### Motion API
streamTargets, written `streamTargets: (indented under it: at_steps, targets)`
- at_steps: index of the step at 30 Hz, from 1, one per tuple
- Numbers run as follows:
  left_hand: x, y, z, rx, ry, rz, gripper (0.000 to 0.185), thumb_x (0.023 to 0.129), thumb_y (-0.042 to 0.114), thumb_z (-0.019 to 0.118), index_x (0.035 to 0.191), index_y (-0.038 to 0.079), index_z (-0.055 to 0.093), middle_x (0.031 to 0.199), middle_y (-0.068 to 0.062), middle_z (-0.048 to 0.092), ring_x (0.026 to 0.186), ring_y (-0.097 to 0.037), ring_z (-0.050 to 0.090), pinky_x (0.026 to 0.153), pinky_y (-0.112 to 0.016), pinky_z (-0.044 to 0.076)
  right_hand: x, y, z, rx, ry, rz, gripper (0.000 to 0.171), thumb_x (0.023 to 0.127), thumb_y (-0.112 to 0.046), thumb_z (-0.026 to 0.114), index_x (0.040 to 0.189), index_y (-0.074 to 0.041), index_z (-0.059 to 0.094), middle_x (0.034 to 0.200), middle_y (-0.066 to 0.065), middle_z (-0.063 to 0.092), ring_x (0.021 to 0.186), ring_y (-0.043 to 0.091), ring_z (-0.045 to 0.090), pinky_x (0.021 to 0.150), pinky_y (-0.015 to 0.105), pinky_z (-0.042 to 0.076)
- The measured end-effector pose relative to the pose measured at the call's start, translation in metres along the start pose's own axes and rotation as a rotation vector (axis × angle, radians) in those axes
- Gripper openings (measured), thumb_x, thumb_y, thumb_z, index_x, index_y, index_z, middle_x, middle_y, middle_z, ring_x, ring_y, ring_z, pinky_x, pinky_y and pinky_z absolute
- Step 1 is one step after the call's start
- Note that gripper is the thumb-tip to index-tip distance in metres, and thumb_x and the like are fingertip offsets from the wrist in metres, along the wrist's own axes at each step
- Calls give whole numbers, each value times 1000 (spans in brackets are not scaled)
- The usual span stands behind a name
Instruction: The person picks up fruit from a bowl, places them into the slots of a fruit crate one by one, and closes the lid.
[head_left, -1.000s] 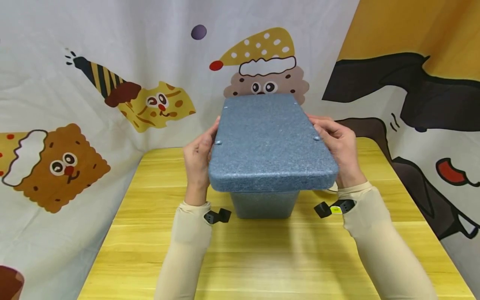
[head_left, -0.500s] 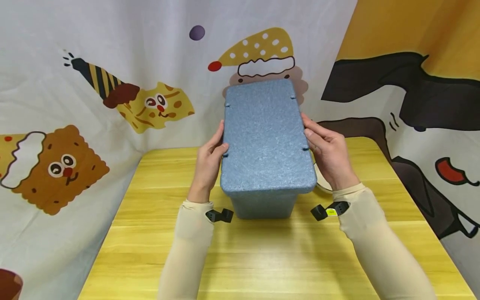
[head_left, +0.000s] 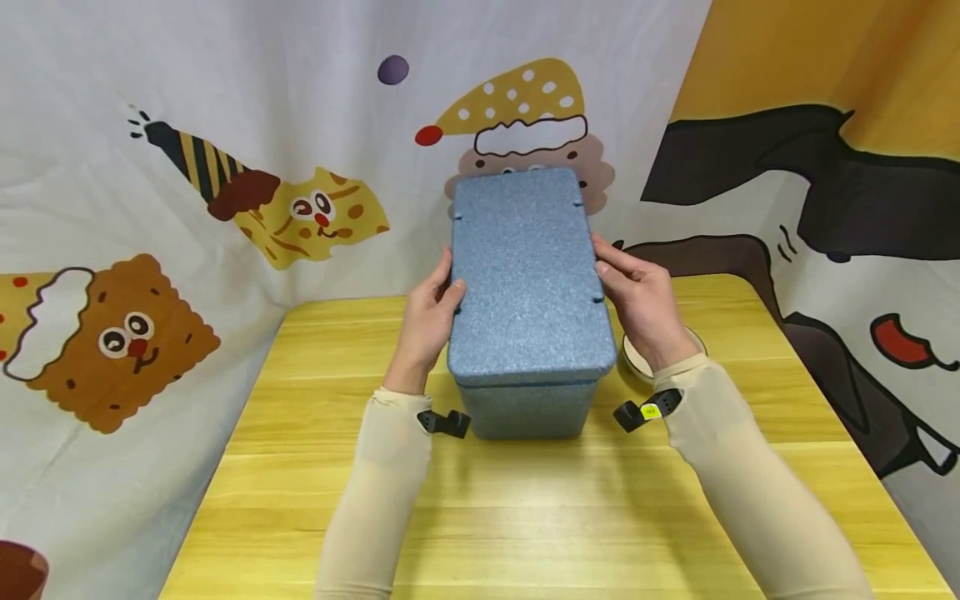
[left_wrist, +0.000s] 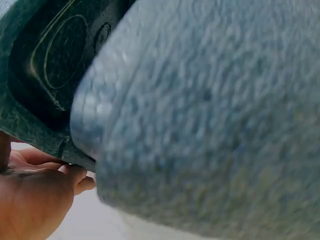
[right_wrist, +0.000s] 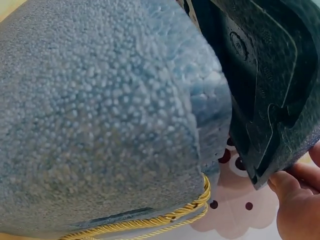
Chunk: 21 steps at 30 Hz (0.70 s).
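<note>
A blue-grey, speckled foam box [head_left: 528, 412] stands on the table, with its matching lid [head_left: 525, 275] over the top. My left hand [head_left: 426, 325] holds the lid's left edge, thumb near the upper rim. At the opposite edge, my right hand [head_left: 643, 304] grips the lid between thumb and fingers. Both wrist views show the dark underside of the lid [left_wrist: 60, 65] tilted off the box wall [left_wrist: 210, 120], with a gap between them. In the right wrist view, a twisted gold cord [right_wrist: 150, 218] runs along the box. The box's inside is hidden.
A round, cream dish with a dark rim [head_left: 636, 362] sits just right of the box, partly behind my right hand. The wooden table [head_left: 510, 517] reaches back to a cartoon-printed curtain [head_left: 315, 100]. Its right side also meets the curtain.
The lid has come down and shifted slightly left, now lining up closely with the box. Both hands moved inward with it, and more of the dish shows beside the right hand.
</note>
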<state>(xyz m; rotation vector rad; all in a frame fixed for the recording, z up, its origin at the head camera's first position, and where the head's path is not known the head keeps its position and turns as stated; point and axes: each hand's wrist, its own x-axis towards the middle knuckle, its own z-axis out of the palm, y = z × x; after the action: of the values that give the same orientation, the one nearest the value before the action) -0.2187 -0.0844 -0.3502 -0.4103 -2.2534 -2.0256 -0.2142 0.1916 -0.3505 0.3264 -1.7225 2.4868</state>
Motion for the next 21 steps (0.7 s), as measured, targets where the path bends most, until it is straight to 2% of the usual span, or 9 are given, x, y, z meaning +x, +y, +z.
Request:
streamTargets:
  at_steps: [7, 21]
  targets:
    - [9, -7, -1, 72, -17, -70, 53, 106, 13, 44, 154, 4, 23, 160, -6, 20, 144, -13, 22, 112, -25, 25, 4, 7, -2, -25, 14, 53, 46, 100, 0, 53, 142, 10, 40, 152, 18, 37, 141, 23, 32, 109, 31, 34]
    - [9, -21, -4, 67, -21, -124, 54, 105, 14, 46, 155, 8, 24, 160, -6, 23, 143, -12, 23, 113, -27, 23, 4, 17, -2, -12, 22, 108, 47, 100, 1, 52, 143, 12, 37, 153, 18, 35, 141, 24, 32, 109, 30, 34]
